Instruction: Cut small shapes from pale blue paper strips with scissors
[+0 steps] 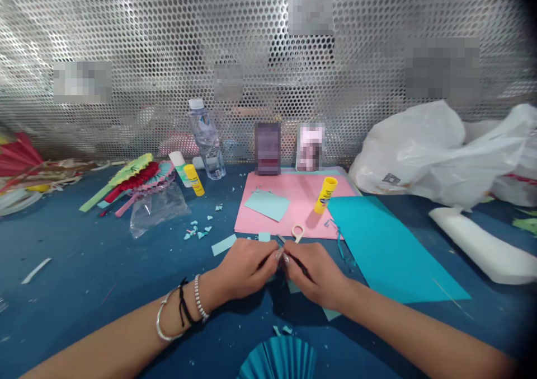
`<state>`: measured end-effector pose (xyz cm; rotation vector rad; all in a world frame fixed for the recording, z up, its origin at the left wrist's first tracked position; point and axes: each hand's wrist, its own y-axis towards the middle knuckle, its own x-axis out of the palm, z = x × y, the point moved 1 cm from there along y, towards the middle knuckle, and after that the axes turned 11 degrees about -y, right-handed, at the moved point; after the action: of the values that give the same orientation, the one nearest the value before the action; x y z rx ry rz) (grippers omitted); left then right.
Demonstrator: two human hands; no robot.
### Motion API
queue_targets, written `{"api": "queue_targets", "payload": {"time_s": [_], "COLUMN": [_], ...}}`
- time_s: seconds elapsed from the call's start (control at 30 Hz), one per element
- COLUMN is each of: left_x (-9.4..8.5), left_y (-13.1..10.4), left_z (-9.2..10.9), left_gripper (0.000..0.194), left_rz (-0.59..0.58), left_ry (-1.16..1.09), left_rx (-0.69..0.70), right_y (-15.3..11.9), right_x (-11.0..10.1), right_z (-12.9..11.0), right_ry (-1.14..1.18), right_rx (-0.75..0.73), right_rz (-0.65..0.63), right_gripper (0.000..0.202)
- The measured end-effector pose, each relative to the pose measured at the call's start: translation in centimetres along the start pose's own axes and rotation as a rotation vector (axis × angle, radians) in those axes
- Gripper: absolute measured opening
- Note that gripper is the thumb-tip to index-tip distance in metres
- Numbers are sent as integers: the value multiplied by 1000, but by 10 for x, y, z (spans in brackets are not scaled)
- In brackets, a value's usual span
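Note:
My left hand and my right hand meet fingertip to fingertip over the blue table. Both are closed in a pinch, and what sits between the fingers is too small and hidden to name. Just beyond them lies a pair of scissors with a white handle, its blades partly behind my fingers. Pale blue paper strips lie close by on the left, and pale scraps show under my right hand. Nearest to me is a pleated blue paper fan, cut off by the bottom edge.
Pink paper carries a pale blue card and an upright yellow glue stick. To the right lie a turquoise sheet and white plastic bags. On the left are a water bottle, folded paper fans and scraps.

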<state>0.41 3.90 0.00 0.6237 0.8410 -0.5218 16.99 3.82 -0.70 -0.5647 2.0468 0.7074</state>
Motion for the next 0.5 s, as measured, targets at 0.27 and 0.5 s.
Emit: {"api": "queue_targets", "payload": {"time_s": [0.27, 0.5], "left_x": [-1, -1], "left_y": [0, 0], "left_z": [0, 1], "left_gripper": [22, 17], "left_rz": [5, 17], "left_ry": [-15, -2], "left_rx": [-50, -86], "right_y": [0, 0], "right_x": [-1, -1], "right_z": [-1, -1], "right_ry": [-8, -16], "right_rx": [-6, 10], "right_rz": [13, 11], "right_gripper": [18, 18]}}
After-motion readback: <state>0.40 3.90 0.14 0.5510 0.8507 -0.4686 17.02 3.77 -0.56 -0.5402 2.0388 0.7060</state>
